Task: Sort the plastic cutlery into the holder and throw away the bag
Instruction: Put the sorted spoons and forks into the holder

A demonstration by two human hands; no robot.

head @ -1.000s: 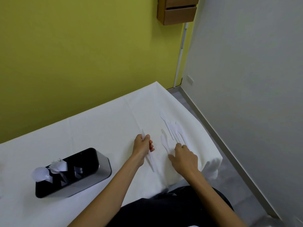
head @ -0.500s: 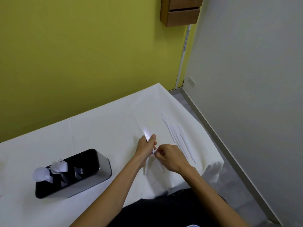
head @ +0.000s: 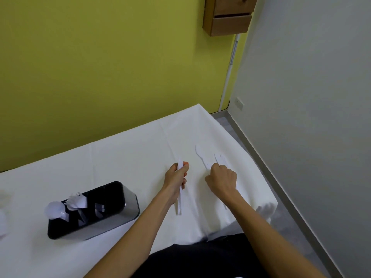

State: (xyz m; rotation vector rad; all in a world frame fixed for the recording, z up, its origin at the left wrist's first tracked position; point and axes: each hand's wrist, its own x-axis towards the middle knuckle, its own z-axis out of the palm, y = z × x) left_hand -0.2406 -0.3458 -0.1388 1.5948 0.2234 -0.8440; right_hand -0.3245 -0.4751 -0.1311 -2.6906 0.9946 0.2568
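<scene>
Gripping a small bundle of white plastic cutlery pieces [head: 180,185], the left hand [head: 175,181] is closed around it, while the right hand [head: 221,180] curls over loose white plastic cutlery [head: 200,156] on the white tablecloth [head: 124,157]; its grasp is hidden. Left of both hands, the black-and-steel compartmented holder [head: 94,211] contains white spoons [head: 55,209] and forks [head: 77,200]. No readable writing

Yellow-green wall [head: 100,57], grey wall [head: 311,97], perhaps a wooden drawer box [head: 228,15].

Brushed-metal holder [head: 131,205], matt cloth [head: 120,157]
</scene>
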